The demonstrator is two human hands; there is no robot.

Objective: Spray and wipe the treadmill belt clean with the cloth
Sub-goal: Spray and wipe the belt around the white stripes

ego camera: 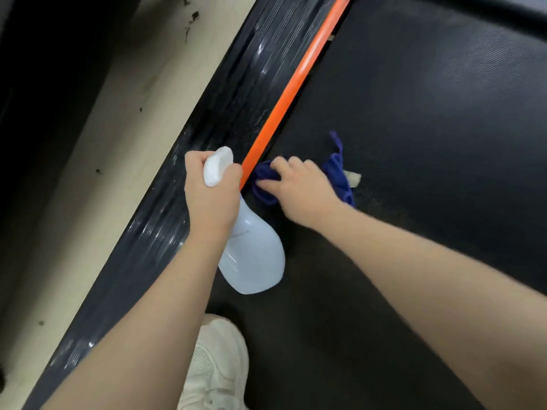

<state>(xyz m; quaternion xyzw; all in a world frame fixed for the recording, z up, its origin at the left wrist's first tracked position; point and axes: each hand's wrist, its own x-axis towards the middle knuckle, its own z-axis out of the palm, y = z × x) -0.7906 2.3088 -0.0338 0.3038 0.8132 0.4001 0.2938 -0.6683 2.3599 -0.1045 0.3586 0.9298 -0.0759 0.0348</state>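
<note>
The left hand (211, 193) grips a white plastic spray bottle (251, 258) by its neck while the right hand (299, 184) presses a crumpled blue cloth (340, 176) onto the black textured treadmill belt (429, 128) beside its orange edge strip (293, 93).
</note>
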